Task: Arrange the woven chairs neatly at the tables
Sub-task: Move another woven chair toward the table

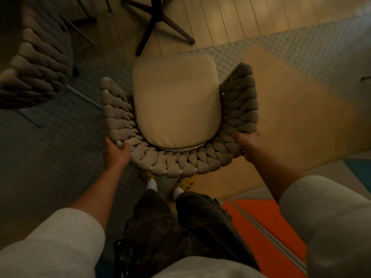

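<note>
A woven chair (236,109) with a thick grey braided back and a beige seat cushion (176,101) stands directly in front of me, seen from above. My left hand (116,152) grips the left rear rim of its curved back, fingers curled round the frame. My right hand (246,143) grips the right rear rim the same way. The chair's legs are hidden under the seat. A second woven chair (34,63) of the same kind stands at the upper left, partly cut off by the frame edge.
A dark four-legged table base (158,23) stands on the pale plank floor just beyond the chair. Small grey tiles cover the floor under the chair. An orange floor patch (259,223) lies at my right. My legs and yellow shoes (186,182) are right behind the chair.
</note>
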{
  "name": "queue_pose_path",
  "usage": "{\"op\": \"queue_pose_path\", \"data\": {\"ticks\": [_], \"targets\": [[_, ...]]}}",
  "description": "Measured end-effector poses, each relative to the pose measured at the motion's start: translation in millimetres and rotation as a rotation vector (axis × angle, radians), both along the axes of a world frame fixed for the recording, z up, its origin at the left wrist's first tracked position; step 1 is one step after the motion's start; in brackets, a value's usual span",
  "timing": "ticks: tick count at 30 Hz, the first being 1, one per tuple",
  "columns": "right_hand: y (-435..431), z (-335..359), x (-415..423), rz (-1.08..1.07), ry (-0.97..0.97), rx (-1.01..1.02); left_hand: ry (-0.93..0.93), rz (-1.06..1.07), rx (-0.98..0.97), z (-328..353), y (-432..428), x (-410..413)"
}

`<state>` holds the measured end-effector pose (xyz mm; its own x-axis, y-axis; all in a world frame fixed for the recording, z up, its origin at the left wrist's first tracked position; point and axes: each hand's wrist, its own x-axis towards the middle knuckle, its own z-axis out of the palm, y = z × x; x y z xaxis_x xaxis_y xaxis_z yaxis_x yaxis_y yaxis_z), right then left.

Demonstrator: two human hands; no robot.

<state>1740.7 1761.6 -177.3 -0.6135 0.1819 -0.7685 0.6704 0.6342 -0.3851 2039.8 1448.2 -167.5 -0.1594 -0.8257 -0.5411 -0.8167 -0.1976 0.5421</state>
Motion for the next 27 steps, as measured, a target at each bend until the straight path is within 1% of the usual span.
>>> {"op": "queue_pose_path", "data": {"ticks": [4,8,11,13,15,17,19,20,22,24,27], "targets": [[5.6,-19.0,-15.9,0.079,0.038,-0.049,-0.040,-0.002,-0.013,4.4,1.4,1.9],[3.8,3.7,-12.3,0.130,0.040,-0.101,-0.052,-0.014,-0.017,10.9,6.1,3.9],[2.9,28.6,-0.9,0.235,0.085,-0.143,-0.080,-0.046,-0.045,17.0,11.1,5.0],[4.4,38.4,5.1,0.347,0.150,-0.098,-0.132,-0.072,-0.086,22.8,18.0,5.9],[5.6,47.7,11.8,0.471,0.258,0.007,-0.164,-0.133,-0.161,30.2,29.8,7.1],[9.6,56.0,22.6,0.589,0.341,0.091,-0.178,-0.263,-0.267,36.5,44.8,9.6],[15.7,62.8,34.6,0.730,0.471,0.142,-0.221,-0.438,-0.331,39.5,58.9,11.4],[19.1,61.3,39.2,0.829,0.543,0.179,-0.235,-0.545,-0.348,38.3,64.1,12.1],[25.6,57.7,46.2,1.063,0.613,0.239,-0.218,-0.780,-0.380,33.1,74.7,12.0],[29.5,53.8,48.7,1.240,0.608,0.264,-0.205,-0.970,-0.346,25.6,84.6,10.3],[37.0,50.8,46.2,1.396,0.616,0.282,-0.296,-1.200,-0.205,17.8,98.2,6.0]]}}
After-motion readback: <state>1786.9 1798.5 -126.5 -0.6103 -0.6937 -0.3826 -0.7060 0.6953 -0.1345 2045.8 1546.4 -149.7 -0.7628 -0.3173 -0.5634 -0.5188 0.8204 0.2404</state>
